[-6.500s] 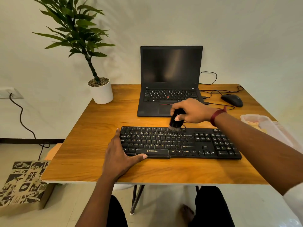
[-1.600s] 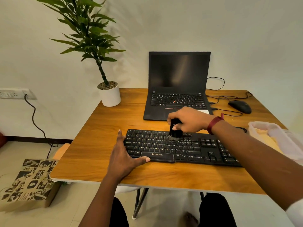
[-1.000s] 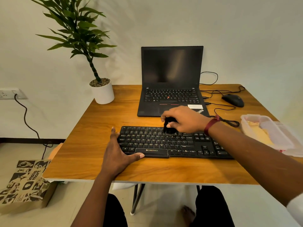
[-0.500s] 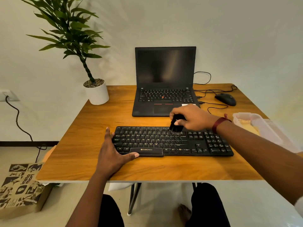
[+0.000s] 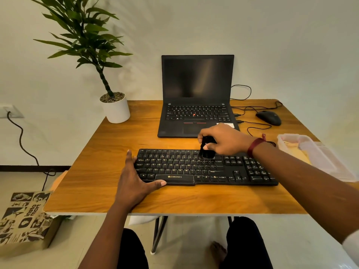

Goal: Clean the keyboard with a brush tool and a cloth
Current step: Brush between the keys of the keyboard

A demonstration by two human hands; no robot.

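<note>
Brushing step, judging by pose. Clenched round small black brush tool [image 5: 206, 151]: right hand [image 5: 227, 140], bristles on upper rows of flat black plastic keyboard [image 5: 194, 168] directly beneath. Laid flat, released, bracing near-left corner: left hand [image 5: 136, 183]. Next, probably: sweeping lower rows lightly, then wiping.

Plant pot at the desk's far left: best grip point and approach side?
Wrap the white pot round its smooth upright wall, coming in level from the near right over the table. The stem and leaves rise from its top and block a grasp from above.
</note>
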